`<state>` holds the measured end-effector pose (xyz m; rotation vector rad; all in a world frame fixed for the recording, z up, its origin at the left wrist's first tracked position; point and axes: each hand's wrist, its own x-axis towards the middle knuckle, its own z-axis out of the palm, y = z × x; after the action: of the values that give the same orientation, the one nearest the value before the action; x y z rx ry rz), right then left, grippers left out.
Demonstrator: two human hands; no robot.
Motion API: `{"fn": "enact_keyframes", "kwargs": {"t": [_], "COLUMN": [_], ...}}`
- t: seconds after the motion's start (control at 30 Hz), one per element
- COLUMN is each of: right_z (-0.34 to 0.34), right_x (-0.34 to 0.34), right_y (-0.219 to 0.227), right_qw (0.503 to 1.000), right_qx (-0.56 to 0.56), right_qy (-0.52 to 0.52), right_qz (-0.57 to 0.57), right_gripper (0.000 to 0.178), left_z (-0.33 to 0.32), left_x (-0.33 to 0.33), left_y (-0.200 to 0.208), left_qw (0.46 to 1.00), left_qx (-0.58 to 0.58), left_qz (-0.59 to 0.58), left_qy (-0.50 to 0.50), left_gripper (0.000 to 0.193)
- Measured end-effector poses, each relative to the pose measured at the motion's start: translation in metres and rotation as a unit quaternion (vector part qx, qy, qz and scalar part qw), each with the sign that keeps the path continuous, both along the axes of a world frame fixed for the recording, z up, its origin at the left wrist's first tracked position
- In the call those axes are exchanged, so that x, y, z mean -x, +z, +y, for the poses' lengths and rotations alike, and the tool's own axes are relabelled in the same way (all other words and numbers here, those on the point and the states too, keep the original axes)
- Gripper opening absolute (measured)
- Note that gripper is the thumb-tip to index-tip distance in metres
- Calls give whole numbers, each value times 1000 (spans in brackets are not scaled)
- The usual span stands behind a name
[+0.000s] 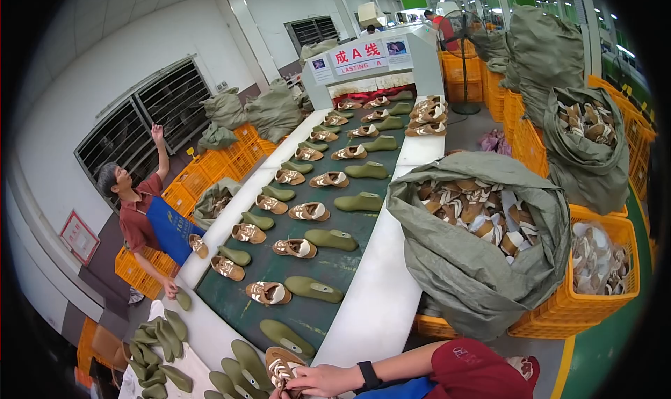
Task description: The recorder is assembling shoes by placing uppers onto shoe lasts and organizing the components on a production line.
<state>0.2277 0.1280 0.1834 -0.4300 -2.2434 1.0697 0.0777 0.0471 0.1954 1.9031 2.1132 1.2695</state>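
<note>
At the lower edge, my right hand is closed on a brown shoe upper with white stripes and laces. Its fingers lie over the shoe's opening. Only a sliver of my left hand shows below the shoe, cut off by the picture's edge, so its grip is hidden. Left of the shoe stand several olive-green shoe lasts. Another green last lies just beyond, on the dark green conveyor belt. Brown shoes and green lasts run along the belt in rows.
A grey-green sack full of shoe uppers stands right of the white belt edge, by orange crates. Across the belt, a co-worker in a blue apron touches a last, one arm raised. The belt leads from a machine.
</note>
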Motion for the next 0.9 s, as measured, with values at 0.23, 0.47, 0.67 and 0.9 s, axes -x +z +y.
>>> {"fn": "enact_keyframes", "kwargs": {"t": [0.23, 0.47, 0.67, 0.9], "right_z": [-14, -13, -17, -6], "right_x": [5, 4, 14, 3], "right_y": [0, 3, -20, -9], "right_qw": [990, 994, 990, 992], "right_qx": [-83, -64, -48, -22], "right_qy": [-84, -80, -109, -70], "right_qz": [78, -32, -74, -98], "right_gripper": [31, 41, 46, 37], "left_z": [-5, -8, -9, -2], "left_x": [-5, -12, -3, -4], "left_y": [9, 13, 0, -10], "left_qw": [998, 997, 995, 995], "left_qx": [-9, -16, 60, -75], "left_qz": [63, 76, 58, 60], "left_qy": [-12, 8, 47, -1], "left_gripper": [21, 31, 26, 20]}}
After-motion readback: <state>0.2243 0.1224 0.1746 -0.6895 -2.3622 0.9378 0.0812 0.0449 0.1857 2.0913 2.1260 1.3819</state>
